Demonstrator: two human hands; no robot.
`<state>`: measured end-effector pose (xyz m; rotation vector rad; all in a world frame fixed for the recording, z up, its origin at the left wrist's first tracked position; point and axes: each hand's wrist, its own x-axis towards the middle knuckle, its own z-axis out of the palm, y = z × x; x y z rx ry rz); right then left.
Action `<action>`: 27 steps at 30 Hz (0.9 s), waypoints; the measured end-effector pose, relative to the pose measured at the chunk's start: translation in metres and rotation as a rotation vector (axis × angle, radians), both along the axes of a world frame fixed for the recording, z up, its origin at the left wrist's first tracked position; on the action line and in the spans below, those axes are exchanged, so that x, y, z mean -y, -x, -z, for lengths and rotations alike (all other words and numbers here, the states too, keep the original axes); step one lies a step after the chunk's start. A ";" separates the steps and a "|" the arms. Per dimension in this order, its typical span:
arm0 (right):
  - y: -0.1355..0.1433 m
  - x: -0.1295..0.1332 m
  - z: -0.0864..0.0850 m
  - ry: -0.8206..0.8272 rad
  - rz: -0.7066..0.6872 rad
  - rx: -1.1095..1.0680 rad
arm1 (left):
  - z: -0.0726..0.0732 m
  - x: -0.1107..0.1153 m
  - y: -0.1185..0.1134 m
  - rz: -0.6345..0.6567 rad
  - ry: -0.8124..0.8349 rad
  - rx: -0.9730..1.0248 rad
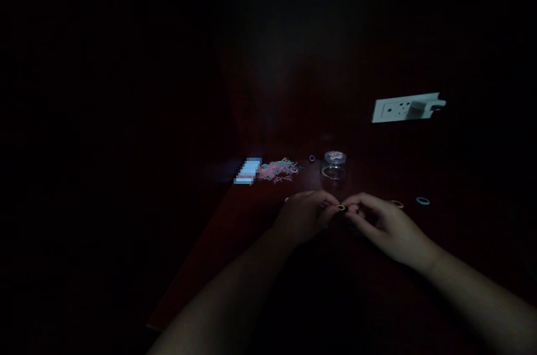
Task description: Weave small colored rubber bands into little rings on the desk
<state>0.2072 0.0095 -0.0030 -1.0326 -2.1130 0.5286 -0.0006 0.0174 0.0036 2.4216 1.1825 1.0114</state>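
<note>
Near the middle of the dark table, my left hand pinches a small yellow ring, which looks like a hair tie, between thumb and fingertips. My right hand meets it from the other side, its fingers bent and closed at the ring's right edge. Dim light hides exactly how the right fingertips grip. Just behind the hands stands a clear round jar with a patterned lid. To the right of my right hand lie a pinkish ring, partly covered by the hand, and a teal ring.
A heap of pink strips and coloured loops lies at the back left, beside a bright phone. A small purplish ring is left of the jar. On the wall hangs a white socket plate with a plug. The table's left edge runs diagonally.
</note>
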 end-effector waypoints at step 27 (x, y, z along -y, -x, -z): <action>-0.004 -0.001 -0.002 -0.117 -0.049 -0.055 | 0.000 0.002 0.001 0.082 -0.130 -0.073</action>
